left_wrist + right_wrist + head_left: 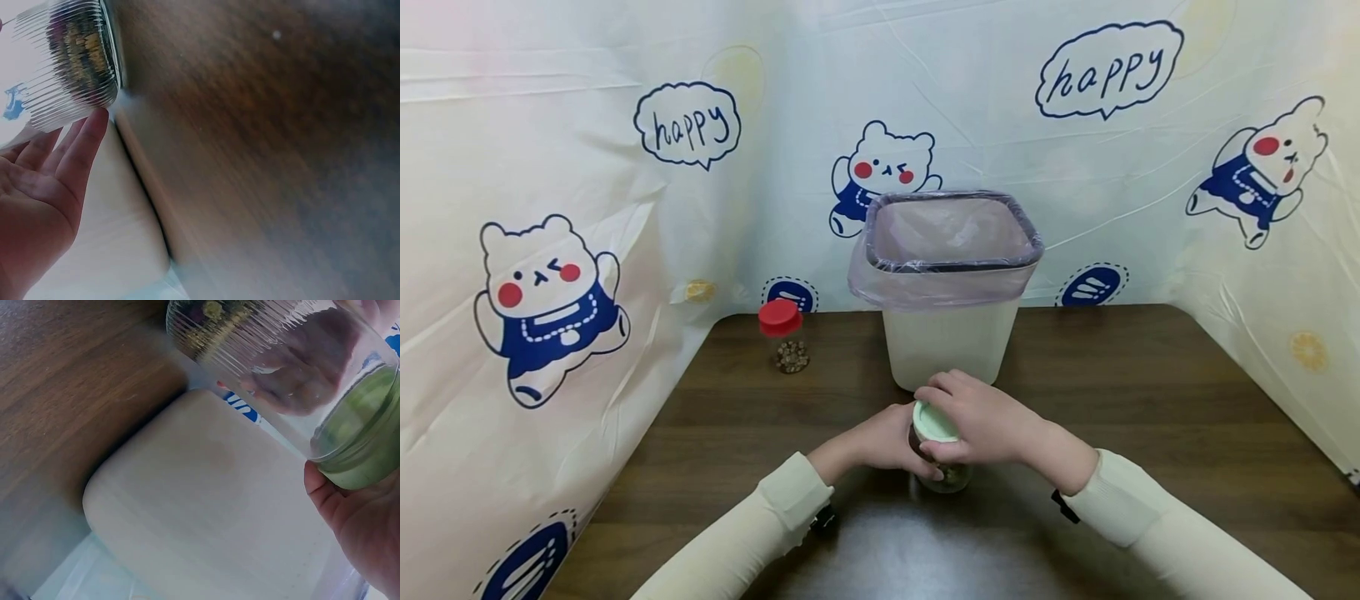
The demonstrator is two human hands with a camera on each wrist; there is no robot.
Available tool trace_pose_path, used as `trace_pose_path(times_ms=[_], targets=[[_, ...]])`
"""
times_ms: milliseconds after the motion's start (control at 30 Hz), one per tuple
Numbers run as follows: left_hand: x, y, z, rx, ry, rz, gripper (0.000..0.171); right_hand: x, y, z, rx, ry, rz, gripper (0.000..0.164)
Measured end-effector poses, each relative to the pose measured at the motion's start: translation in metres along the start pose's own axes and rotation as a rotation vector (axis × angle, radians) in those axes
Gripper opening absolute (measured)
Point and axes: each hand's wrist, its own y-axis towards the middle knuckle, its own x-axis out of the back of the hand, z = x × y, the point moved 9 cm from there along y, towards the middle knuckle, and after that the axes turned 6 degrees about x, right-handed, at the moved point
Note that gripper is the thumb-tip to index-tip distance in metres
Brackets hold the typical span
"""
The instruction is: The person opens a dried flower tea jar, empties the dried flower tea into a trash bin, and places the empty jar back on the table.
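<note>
A clear ribbed jar (953, 478) with a light green lid (934, 423) stands on the table in front of the bin. My left hand (886, 439) holds its side, thumb toward me. From above, my right hand (988, 418) grips the lid, which sits on the jar's mouth. Through the ribbed wall (65, 69) in the left wrist view, dark and yellowish dried bits show at the bottom. The right wrist view shows the upper jar without contents and the right fingers (322, 490) against the green lid's rim.
A pale bin (951, 342) lined with a purple translucent bag (940, 287) stands just behind the hands. Toward the back left is a small clear jar (792, 354) with a red lid (780, 317) and brown bits inside. Printed cloth (790, 167) surrounds the dark wooden table (1150, 400).
</note>
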Motion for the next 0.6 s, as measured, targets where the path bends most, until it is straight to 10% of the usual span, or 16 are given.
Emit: trace_pose_path(times_ms=[600], targets=[[-0.003, -0.001, 0.002, -0.018, -0.004, 0.010, 0.070, 0.005, 0.004, 0.017, -0.181, -0.232, 0.019, 0.058]])
